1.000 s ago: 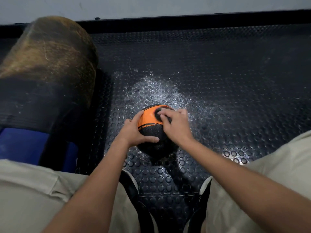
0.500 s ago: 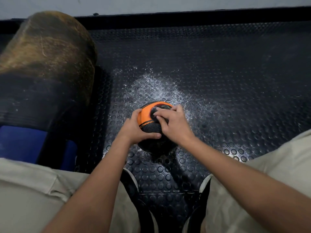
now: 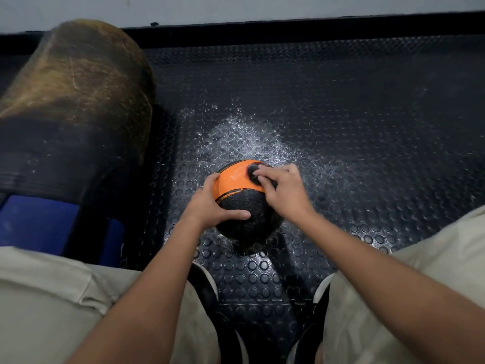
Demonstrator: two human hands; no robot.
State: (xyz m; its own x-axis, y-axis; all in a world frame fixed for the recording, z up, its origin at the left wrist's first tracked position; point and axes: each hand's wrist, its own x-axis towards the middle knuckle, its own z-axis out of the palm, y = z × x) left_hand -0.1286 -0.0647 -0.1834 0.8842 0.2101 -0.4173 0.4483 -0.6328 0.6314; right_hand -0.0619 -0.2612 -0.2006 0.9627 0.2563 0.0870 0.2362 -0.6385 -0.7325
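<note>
An orange and black ball [image 3: 236,182] rests on the black studded rubber floor [image 3: 367,127] between my knees. My left hand [image 3: 212,203] grips its left side, thumb across the black lower part. My right hand [image 3: 284,190] lies over the ball's top right, its fingers pressing a small dark pad [image 3: 253,171] against the orange band. What the pad is made of cannot be told.
A large worn brown-and-black roll [image 3: 70,106] lies at the left, with something blue [image 3: 36,224] beneath it. White specks or wet droplets [image 3: 249,137] spread over the floor behind the ball. My shoes [image 3: 207,287] stand just below the ball. A wall runs along the far edge.
My right hand's fingers with the dark pad have shifted slightly left and up over the orange band. The left hand keeps its grip; the ball stays in place.
</note>
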